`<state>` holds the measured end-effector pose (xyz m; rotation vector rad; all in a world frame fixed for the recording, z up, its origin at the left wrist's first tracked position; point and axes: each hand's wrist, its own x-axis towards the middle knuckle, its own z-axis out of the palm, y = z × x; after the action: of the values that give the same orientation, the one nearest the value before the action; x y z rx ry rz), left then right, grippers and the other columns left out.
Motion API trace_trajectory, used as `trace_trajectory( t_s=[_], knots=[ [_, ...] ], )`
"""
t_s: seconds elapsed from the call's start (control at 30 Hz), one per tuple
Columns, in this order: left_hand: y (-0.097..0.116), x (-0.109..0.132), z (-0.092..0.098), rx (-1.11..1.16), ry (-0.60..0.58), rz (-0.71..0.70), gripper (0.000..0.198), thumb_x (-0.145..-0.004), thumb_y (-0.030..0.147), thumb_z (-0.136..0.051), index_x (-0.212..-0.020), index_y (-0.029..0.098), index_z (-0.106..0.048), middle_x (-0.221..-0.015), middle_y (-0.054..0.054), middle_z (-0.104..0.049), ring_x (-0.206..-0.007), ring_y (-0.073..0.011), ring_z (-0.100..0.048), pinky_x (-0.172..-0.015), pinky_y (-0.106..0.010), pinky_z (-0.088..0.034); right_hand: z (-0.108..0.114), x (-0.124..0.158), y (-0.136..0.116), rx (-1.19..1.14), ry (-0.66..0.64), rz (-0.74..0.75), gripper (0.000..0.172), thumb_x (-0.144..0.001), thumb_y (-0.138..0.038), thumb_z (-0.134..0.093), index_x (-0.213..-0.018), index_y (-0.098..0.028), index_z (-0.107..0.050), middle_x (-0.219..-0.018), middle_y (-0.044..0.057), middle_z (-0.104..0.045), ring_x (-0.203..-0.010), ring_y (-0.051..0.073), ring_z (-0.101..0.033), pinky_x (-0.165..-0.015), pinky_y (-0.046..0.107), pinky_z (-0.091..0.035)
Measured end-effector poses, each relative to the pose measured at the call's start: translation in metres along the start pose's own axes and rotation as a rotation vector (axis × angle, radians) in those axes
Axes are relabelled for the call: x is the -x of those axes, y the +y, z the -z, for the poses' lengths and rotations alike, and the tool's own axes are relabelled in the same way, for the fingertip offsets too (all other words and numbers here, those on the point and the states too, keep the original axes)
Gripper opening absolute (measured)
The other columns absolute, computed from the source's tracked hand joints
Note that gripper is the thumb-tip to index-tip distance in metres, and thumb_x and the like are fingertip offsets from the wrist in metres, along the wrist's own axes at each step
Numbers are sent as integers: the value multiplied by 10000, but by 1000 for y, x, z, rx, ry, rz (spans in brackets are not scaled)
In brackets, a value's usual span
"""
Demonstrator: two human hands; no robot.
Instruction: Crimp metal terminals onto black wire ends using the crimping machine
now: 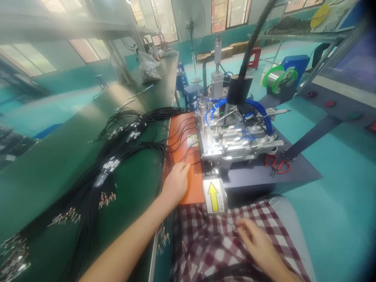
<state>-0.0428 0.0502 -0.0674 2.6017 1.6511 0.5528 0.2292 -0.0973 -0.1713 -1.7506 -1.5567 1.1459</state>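
My left hand (pixel 177 181) is closed over the orange plate (pixel 192 188), its fingertips pinched on a thin black cable (pixel 186 156). Several more black cables cross that plate from the green table to the machine (pixel 232 137). Above my lap, my right hand (pixel 254 238) hangs with its fingers loosely bent and apart, and nothing shows in them. Between the hands sits a white label with a yellow arrow (pixel 214 196), on the machine's front edge. Long bundles of black cables (pixel 117 156) with white tags and bare copper ends lie left of my left hand.
Red-handled pliers (pixel 276 166) rest on the machine's dark base at the right. A green wire spool (pixel 279 78) stands behind. On the green table (pixel 132 219) are a clear bag of small parts (pixel 149 70) and a thin tool (pixel 141 92). A thick black hose (pixel 254 43) hangs over the machine.
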Motion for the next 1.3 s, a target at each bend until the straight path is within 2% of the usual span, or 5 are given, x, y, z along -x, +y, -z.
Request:
trace_trajectory(
  t_s=[0.27,0.7,0.93,1.13,1.3],
  knots=[
    [2,-2,-1,0,19,8,454,-829,21,-386,-1217,127,-596,-1133,-137,-614,-1093,-234,-562,-905,-388,-539,-18,7,-20,-8,-122,96,231,-867,-431,-470,-880,-258,-623,-794,42,-705,-736,243,-680,-691,340,-528],
    [1,-4,-8,42,7,12,432,-840,20,-363,-1202,91,-586,-1140,-149,-598,-1097,-240,-543,-930,-396,-515,-43,3,-103,-271,-392,110,400,-980,-439,-311,-940,-201,-631,-834,40,-658,-706,176,-600,-658,282,-466],
    [-2,-4,-10,43,7,7,438,-840,35,-366,-1210,137,-577,-1163,-141,-579,-1117,-249,-527,-935,-407,-512,-53,5,-141,-369,-577,122,254,-943,-373,-433,-959,-167,-579,-750,22,-629,-680,158,-584,-645,264,-451],
    [-1,-5,-9,61,19,-6,429,-842,36,-365,-1204,122,-578,-1153,-141,-586,-1104,-248,-533,-936,-397,-513,-67,6,-149,-506,-637,34,150,-922,-283,-442,-908,-163,-531,-727,12,-624,-559,113,-559,-569,236,-429],
    [-1,-6,-6,84,11,-13,415,-854,47,-351,-1190,124,-583,-1157,-147,-579,-1103,-246,-529,-941,-406,-503,-72,1,-144,-590,-664,-12,227,-925,-359,-433,-845,-166,-523,-645,-14,-602,-475,92,-525,-498,216,-377]
  ],
)
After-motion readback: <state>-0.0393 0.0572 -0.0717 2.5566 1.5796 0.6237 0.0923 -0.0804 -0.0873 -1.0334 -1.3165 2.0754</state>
